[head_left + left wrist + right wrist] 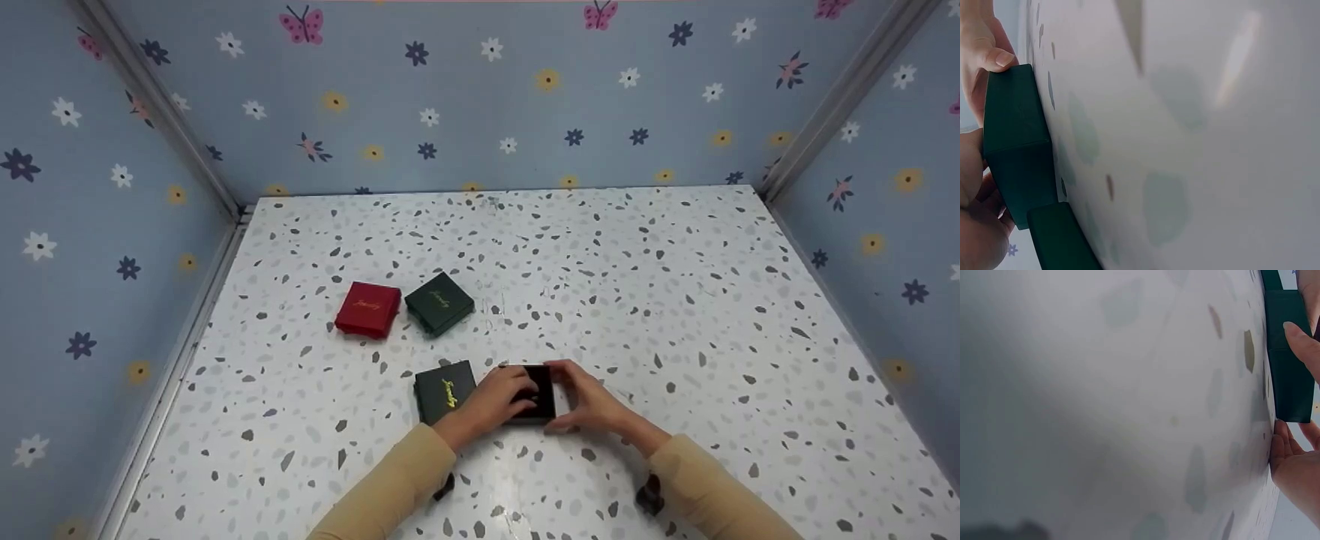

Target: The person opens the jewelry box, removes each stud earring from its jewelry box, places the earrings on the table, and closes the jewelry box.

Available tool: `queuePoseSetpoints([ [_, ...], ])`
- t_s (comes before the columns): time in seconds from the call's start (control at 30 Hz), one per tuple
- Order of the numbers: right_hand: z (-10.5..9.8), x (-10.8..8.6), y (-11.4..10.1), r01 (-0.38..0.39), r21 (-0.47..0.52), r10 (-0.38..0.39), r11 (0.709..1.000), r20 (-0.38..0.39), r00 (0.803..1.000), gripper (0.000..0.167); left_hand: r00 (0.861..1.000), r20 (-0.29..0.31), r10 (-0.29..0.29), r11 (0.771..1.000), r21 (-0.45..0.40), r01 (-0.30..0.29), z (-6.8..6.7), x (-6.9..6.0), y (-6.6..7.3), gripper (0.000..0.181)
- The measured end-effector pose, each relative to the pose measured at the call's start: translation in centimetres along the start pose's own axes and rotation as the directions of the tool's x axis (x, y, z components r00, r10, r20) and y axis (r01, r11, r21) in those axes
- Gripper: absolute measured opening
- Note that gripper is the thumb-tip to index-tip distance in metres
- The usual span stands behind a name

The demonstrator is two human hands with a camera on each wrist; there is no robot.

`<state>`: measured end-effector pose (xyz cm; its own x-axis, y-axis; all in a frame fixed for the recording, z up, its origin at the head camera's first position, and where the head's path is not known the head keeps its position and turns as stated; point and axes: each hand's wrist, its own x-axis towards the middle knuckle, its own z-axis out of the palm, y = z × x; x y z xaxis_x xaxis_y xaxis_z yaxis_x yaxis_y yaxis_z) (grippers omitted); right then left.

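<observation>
A dark green jewelry box base (pixel 544 397) with a black inside stands uncovered on the table. My right hand (pixel 592 401) grips its right end, thumb at the near corner and fingers at the far one. From the left, my left hand (pixel 499 397) reaches over the box with bent fingertips at its dark inside; whether they pinch anything is hidden. In the right wrist view the left thumb (pixel 1300 340) passes in front of the green box wall (pixel 1292 388). Left of the base lies a dark green lid (pixel 439 390) with gold lettering, partly behind my left hand.
Farther back on the left, a red jewelry box (pixel 367 309) and a green jewelry box (pixel 441 304) sit side by side, both covered. The speckled white table (pixel 637 285) is bounded by flower-patterned panels (pixel 480 97) at the back and sides.
</observation>
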<state>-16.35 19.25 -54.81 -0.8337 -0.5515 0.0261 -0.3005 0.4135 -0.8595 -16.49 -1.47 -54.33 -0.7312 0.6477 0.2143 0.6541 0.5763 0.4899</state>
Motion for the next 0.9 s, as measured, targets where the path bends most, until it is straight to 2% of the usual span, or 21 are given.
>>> queuePoseSetpoints([
  [0.2,-0.4,-0.3,-2.6,0.049,0.042,-0.049,0.998,0.015,0.999,0.088,1.000,-0.008,-0.005,1.000,-0.021,0.005,0.1,0.0,-0.1,0.018],
  [0.33,-0.6,-0.3,-3.2,0.051,0.035,-0.052,0.998,0.027,0.998,0.087,1.000,-0.005,-0.014,0.999,-0.030,0.014,0.2,0.1,-0.1,0.018],
  [0.53,-0.6,-0.3,-2.9,0.064,0.027,-0.065,0.998,0.026,0.998,0.088,1.000,-0.004,-0.023,0.999,-0.048,0.023,0.3,0.1,-0.1,0.018],
  [0.63,-0.6,-0.2,-2.8,0.044,0.019,-0.045,0.999,0.031,0.999,0.089,1.000,0.000,-0.025,0.998,-0.051,0.025,0.3,0.1,-0.1,0.019],
  [0.73,-0.4,0.0,-1.2,0.014,-0.001,-0.014,1.000,0.031,0.999,0.093,1.000,0.005,-0.021,0.999,-0.047,0.021,0.3,0.0,-0.1,0.020],
  [0.8,-0.2,0.1,-0.4,0.029,-0.018,-0.029,0.999,0.032,0.999,0.093,1.000,0.003,-0.014,0.999,-0.044,0.014,0.2,0.0,-0.1,0.020],
  [0.9,-0.3,-0.1,-0.9,0.044,-0.009,-0.044,0.999,0.027,0.999,0.091,1.000,-0.010,0.002,0.999,-0.043,-0.003,0.2,0.0,-0.2,0.020],
])
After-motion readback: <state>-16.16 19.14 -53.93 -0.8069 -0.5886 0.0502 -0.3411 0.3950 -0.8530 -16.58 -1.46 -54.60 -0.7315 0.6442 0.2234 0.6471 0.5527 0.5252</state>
